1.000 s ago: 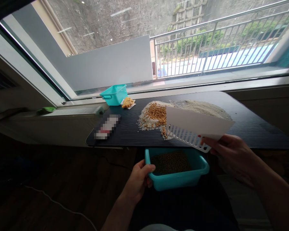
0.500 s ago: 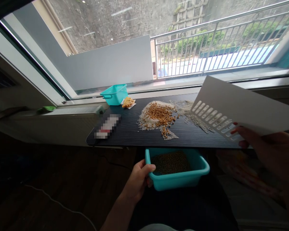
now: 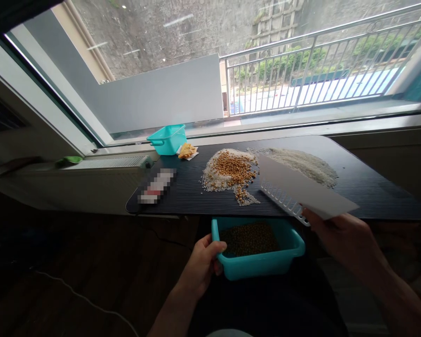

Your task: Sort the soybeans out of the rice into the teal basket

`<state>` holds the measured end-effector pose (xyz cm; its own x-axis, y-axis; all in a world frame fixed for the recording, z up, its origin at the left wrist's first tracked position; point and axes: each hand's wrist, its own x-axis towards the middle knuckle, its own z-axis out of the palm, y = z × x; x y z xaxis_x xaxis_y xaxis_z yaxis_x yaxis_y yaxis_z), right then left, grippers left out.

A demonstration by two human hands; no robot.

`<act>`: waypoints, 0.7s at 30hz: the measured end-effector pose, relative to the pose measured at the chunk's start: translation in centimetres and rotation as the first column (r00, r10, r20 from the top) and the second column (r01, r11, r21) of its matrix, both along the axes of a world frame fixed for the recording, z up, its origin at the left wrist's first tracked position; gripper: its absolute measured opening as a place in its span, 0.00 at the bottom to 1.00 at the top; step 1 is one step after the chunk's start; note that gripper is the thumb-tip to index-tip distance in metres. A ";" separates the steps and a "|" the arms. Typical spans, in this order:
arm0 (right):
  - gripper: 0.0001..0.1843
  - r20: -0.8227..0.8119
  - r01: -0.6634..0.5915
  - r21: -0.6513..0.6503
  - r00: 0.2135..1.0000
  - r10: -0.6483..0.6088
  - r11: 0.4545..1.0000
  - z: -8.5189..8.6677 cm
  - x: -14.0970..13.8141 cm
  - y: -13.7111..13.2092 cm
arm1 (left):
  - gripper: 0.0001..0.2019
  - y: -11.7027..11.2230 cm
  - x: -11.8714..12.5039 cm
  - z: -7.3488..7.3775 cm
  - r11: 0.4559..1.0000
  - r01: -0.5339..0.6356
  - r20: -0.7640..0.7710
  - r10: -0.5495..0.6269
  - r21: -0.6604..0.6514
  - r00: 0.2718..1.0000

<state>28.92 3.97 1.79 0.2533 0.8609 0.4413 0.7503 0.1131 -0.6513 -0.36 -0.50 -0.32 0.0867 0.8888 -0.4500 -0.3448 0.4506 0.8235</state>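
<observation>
My left hand [image 3: 200, 266] is closed on the left rim of a turquoise plastic bin [image 3: 261, 269], below the table's front edge. Small dark greenish-brown beans [image 3: 254, 238] cover the bin's bottom. My right hand [image 3: 349, 238] pinches the near corner of a white slotted board [image 3: 307, 187], tilted above the table with its row of slots facing down and left. To the left of the board lies a heap of yellow soybeans [image 3: 233, 164] on white rice [image 3: 212, 180]. Behind it spreads a second rice pile [image 3: 317, 166], partly hidden by the board.
The dark table [image 3: 185, 201] stands against a window. At its back left are a smaller turquoise basket [image 3: 168, 141] and yellow food on paper [image 3: 187, 150]. A blurred-out flat item [image 3: 157, 186] lies at the left. A white cable [image 3: 87, 296] runs across the floor.
My right hand has brought the slotted board left and down, close beside the soybean heap, uncovering the table's right end. My left hand and the bin have stayed in place.
</observation>
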 end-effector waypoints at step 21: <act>0.21 -0.552 -0.149 -0.200 0.834 0.014 0.968 1.7 -2.8 -1.6 | 0.15 0.4 0.4 -0.4 1.000 0.013 -0.016 -0.013 0.020 1.000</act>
